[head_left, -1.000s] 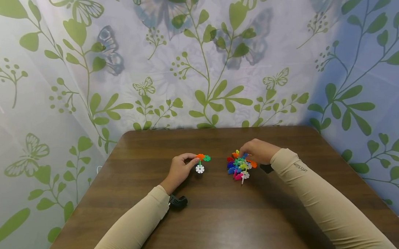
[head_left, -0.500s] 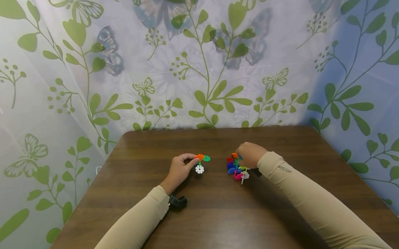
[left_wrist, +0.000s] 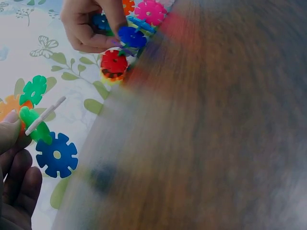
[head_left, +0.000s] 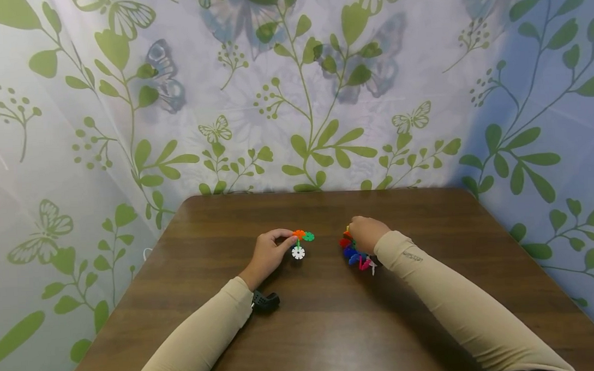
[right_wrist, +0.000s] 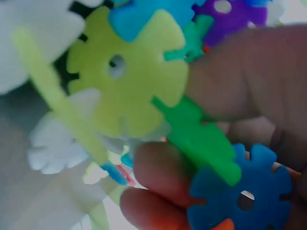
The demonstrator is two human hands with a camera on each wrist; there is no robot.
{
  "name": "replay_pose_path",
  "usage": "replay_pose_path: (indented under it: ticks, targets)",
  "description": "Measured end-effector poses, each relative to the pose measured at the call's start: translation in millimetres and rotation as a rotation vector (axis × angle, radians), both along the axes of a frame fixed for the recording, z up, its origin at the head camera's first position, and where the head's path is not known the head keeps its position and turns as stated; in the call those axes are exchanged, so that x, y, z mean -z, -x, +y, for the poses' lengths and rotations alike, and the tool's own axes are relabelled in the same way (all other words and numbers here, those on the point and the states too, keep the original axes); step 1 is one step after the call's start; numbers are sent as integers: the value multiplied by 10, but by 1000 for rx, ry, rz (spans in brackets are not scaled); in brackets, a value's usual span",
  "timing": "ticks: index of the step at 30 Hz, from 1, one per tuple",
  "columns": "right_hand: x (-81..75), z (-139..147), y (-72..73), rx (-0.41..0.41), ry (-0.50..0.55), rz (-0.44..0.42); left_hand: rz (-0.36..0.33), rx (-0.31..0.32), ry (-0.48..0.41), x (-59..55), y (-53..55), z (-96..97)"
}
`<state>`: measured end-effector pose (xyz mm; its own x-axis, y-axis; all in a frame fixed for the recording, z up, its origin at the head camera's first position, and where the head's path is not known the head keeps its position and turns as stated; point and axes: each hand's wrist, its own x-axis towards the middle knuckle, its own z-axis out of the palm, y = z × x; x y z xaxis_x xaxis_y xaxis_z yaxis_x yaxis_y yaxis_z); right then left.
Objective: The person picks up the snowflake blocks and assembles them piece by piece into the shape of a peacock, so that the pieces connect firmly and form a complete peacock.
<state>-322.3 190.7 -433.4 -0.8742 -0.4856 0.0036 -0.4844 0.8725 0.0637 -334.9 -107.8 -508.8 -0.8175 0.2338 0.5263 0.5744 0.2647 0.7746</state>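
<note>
In the head view my left hand [head_left: 267, 256] pinches a small joined cluster of notched plastic flower discs by its orange disc [head_left: 299, 235]. Its white disc [head_left: 298, 253] hangs lowest there; the left wrist view also shows a blue disc [left_wrist: 56, 154] and a green disc [left_wrist: 33, 90]. My right hand [head_left: 370, 235] is at the heap of coloured discs [head_left: 349, 253] and covers much of it. Seen from the right wrist, its thumb and fingers hold a green disc [right_wrist: 196, 139], with a blue disc [right_wrist: 218, 191] beside it and a yellow disc [right_wrist: 139, 86] behind.
A brown wooden table [head_left: 302, 327] carries everything. Behind it hangs a leaf-and-butterfly patterned curtain [head_left: 254, 99]. A black strap-like device [head_left: 266, 302] is at the left wrist.
My right hand has moved left and slightly nearer over the heap, hiding more of it. The heap's near discs have shifted a little to the right. The left hand stays still.
</note>
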Motion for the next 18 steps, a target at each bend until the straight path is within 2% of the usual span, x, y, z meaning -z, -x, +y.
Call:
replay_pose_path:
  ticks: [3,7,10,14,18]
  targets:
    - [6,40,-4,-39,129,27,6,-5,9,7,12,3]
    - [49,93,2,-65,446,31,-22,10,-11,0,14,2]
    - [127,104,15,-25,668,0,-38,19,-34,-5,3,8]
    - [270,68,27,51,926,-121,-25,6,-29,-1,-18,36]
    - [411,16,15,75,1110,-226,-31,12,-21,-9,-54,81]
